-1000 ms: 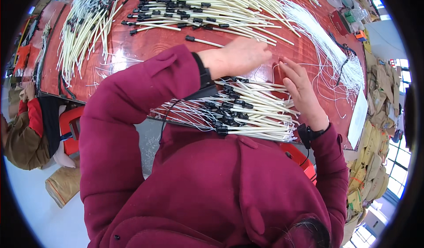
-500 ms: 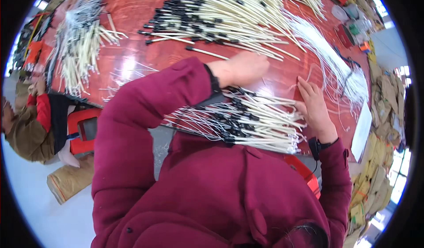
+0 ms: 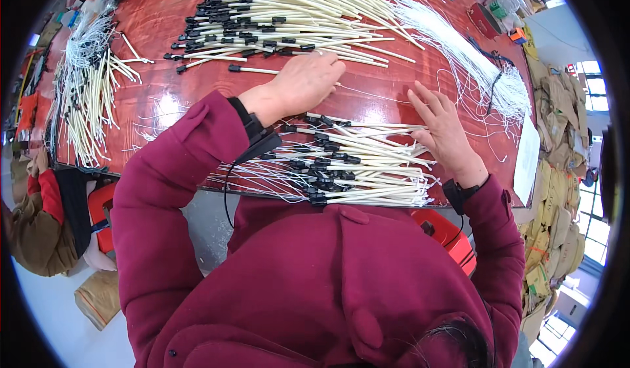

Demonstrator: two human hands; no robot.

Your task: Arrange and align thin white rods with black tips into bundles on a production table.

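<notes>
My left hand [image 3: 305,84], fingers closed together, holds one end of a thin white wire [image 3: 374,95] over the red table. From there the wire stretches right toward the fingertips of my right hand [image 3: 446,122]. That hand has its fingers spread, thumb apart, and rests by the ends of a row of cream tubes [image 3: 387,161] with black connectors and thin white leads. Just beyond my left wrist lies a single cream tube [image 3: 252,70] with a black end, partly hidden by the hand. A big pile of similar tubes [image 3: 308,14] spreads farther back.
Right of the pile lies a bound bundle of white wires [image 3: 459,56], with a white sheet [image 3: 527,161] at the table's right edge. More tubes [image 3: 92,112] hang over the left side, near a seated person [image 3: 39,217]. Brown sacks [image 3: 558,217] are stacked at right.
My left hand has moved left, drawing the white wire out in a line from the right hand. My right hand's fingers are more spread. The whole view has shifted slightly.
</notes>
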